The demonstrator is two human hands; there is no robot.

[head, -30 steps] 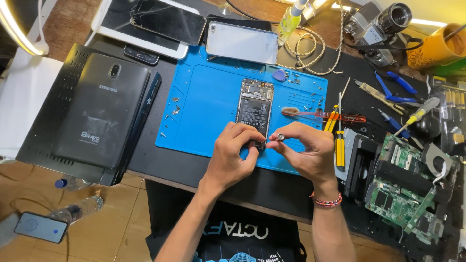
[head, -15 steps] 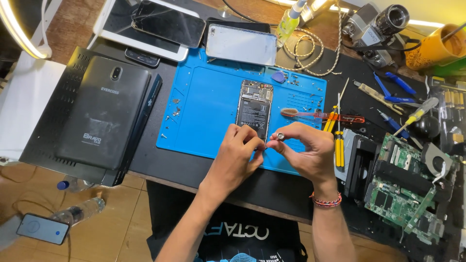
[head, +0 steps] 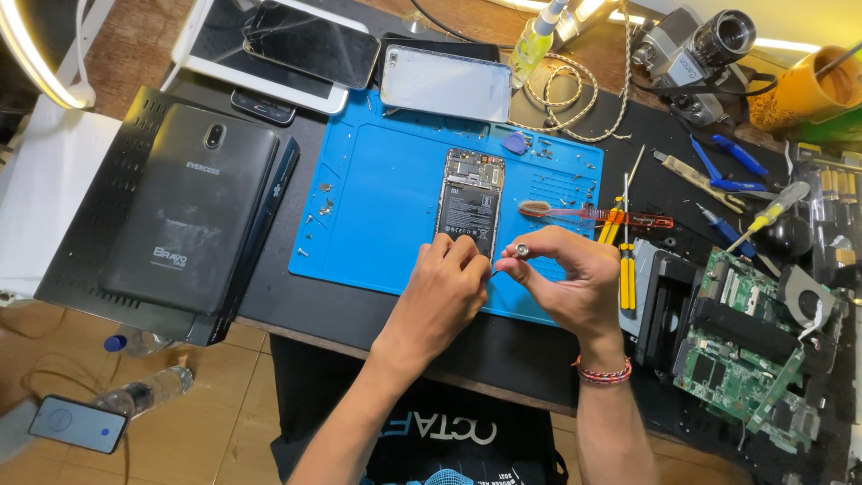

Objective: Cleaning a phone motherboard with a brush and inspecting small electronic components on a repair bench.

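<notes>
An opened phone (head: 470, 203) with its back cover off lies upright on a blue repair mat (head: 377, 216). My right hand (head: 567, 286) pinches a small round metal part (head: 520, 251) between thumb and forefinger, just right of the phone's lower end. Beside it, my left hand (head: 444, 296) has its fingertips pressed together near that part and the phone's bottom edge; whether it holds a thin tool I cannot tell.
A dark tablet (head: 193, 207) lies face down at the left. Several phones (head: 446, 83) lie behind the mat. Screwdrivers (head: 624, 260), blue pliers (head: 723, 166), a brush (head: 575, 213) and green circuit boards (head: 745, 359) crowd the right. Loose screws dot the mat.
Both hands stay at the phone's lower end; the fingers have shifted only slightly around the small metal part.
</notes>
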